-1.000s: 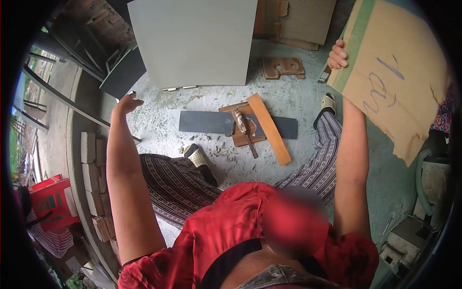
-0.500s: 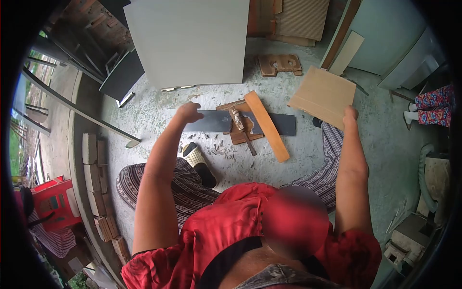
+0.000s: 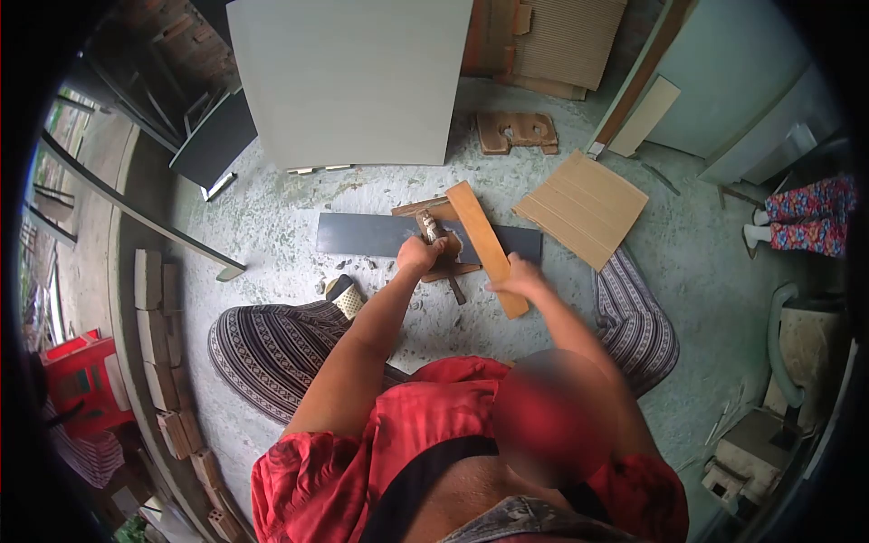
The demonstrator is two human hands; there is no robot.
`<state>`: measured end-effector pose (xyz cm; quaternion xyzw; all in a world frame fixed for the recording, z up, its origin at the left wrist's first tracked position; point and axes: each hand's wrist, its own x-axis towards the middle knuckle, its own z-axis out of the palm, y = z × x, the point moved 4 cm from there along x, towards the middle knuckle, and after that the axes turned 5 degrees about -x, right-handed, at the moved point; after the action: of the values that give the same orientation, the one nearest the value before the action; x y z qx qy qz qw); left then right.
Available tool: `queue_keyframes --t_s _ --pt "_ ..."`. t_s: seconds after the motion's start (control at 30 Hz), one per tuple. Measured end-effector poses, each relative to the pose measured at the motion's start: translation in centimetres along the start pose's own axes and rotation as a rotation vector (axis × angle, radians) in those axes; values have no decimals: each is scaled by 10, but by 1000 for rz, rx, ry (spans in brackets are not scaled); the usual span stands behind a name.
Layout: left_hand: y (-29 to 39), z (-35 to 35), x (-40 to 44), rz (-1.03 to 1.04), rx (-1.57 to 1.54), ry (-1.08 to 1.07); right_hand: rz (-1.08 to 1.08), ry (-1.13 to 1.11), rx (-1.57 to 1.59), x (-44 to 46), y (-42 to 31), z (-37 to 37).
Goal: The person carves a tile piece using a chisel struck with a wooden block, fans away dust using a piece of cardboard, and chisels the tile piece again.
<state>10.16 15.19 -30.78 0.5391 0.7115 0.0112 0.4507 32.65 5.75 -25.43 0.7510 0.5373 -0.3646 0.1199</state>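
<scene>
My left hand [image 3: 420, 256] is closed at the worn tool [image 3: 428, 222], which has a pale, rough upper part and a dark lower end. My right hand [image 3: 519, 275], slightly blurred, is at the right edge of an orange-brown wooden board [image 3: 474, 228], thumb and fingers apart. The board lies slantwise across a dark grey plank [image 3: 362, 234] on the floor. Brown wood pieces [image 3: 412, 207] lie beneath the tool and board. A flat piece of cardboard [image 3: 584, 206] rests on the floor beyond my right knee.
A large pale panel [image 3: 348, 81] stands ahead, beside a notched brown piece [image 3: 517, 132]. Bricks [image 3: 156, 335] line the left side, near a red plastic item [image 3: 88, 385]. Another person's legs in floral trousers [image 3: 810, 215] are at right. Machinery [image 3: 756, 452] stands at lower right.
The cardboard, held up by my right hand before, now lies on the floor and is let go. Both hands have moved inward, the left to the tool and the right to the orange-brown board.
</scene>
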Motion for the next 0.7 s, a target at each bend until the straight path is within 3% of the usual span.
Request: queue_keyframes --t_s 0.23,0.33,0.4,0.6,0.7 --pt "13 -7 5 -59 -28 11 61 61 32 6 5 40" --pt "0 -1 14 -18 -225 14 106 89 41 11 5 44" --pt "1 -3 12 36 -544 -65 135 60 96 14 7 39" --pt "38 -68 2 215 -1015 -134 7 6 506 13 13 22" --pt "64 -123 -27 334 -864 23 -46 56 638 8 6 18"
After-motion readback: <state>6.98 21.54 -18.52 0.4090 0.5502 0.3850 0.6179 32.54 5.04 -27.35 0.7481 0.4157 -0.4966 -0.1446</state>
